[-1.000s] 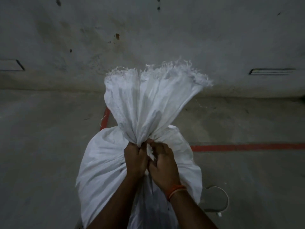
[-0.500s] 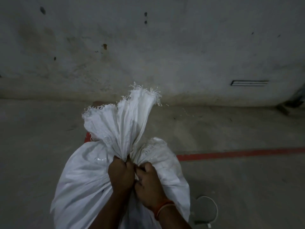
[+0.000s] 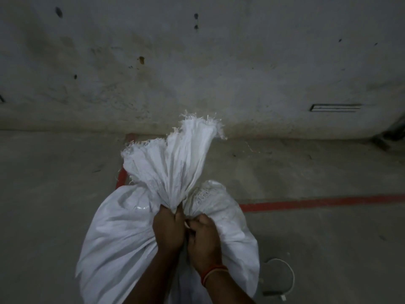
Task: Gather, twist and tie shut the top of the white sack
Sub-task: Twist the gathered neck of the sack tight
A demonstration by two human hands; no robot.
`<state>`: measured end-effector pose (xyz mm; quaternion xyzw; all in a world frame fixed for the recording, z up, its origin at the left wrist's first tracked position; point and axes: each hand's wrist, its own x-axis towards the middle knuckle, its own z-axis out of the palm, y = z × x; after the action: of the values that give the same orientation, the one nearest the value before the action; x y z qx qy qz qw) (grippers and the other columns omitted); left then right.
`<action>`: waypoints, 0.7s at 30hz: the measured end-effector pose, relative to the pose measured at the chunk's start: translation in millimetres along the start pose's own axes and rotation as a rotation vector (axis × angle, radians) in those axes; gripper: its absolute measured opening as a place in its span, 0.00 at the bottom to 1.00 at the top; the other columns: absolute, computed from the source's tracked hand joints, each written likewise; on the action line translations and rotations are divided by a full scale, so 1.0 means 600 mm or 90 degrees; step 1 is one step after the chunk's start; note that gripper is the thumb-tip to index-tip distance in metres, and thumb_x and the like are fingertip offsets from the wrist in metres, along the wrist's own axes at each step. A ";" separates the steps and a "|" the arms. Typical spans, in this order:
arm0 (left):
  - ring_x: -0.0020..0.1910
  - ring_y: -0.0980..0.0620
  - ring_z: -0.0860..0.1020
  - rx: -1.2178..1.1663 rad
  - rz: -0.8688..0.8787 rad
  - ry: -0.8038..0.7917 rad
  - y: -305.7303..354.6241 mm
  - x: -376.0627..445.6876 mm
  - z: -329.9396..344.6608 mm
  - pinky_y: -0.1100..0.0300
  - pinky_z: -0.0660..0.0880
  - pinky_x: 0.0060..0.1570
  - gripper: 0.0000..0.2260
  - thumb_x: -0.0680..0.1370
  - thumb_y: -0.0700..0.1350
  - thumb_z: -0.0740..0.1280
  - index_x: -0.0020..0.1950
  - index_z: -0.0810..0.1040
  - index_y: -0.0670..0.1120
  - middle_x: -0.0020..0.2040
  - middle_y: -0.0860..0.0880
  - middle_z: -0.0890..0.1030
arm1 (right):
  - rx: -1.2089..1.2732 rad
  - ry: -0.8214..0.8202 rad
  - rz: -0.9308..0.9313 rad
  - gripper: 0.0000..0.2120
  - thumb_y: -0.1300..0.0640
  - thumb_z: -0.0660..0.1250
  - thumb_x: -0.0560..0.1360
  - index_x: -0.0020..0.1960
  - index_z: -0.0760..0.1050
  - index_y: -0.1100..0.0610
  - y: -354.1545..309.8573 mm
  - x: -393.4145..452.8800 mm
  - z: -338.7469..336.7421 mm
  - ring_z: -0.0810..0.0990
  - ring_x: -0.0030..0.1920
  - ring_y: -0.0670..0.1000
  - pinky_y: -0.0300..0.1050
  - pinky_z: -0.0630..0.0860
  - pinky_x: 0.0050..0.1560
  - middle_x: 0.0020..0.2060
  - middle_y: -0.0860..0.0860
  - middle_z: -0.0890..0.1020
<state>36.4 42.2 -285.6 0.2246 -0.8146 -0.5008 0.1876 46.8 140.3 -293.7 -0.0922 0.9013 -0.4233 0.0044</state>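
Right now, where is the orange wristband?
In the head view, the orange wristband circles the right hand's wrist, low and right of centre, against the white woven sack.

A grey concrete floor [image 3: 54, 205] carries the full white sack [image 3: 122, 249] at six o'clock. A red line [image 3: 317, 201] runs toward three o'clock. At five o'clock lies a round white-rimmed object [image 3: 279, 276], just beside the sack.

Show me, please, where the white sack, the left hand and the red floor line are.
white sack [image 3: 122, 233]: head view, on its bulging left side.
left hand [image 3: 168, 231]: head view, on its back.
red floor line [image 3: 317, 201]: head view, on the stripe right of the sack.
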 end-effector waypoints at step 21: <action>0.66 0.56 0.72 0.011 0.162 -0.114 0.137 -0.093 -0.152 0.61 0.68 0.64 0.31 0.73 0.61 0.66 0.72 0.68 0.49 0.67 0.53 0.73 | 0.067 0.170 -0.058 0.24 0.43 0.63 0.73 0.65 0.77 0.53 -0.087 -0.067 -0.168 0.76 0.61 0.49 0.49 0.74 0.64 0.59 0.48 0.80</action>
<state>116.5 39.1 -177.0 0.0752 -0.8542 -0.4841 0.1744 86.1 191.5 -192.0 -0.0757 0.8654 -0.4781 -0.1299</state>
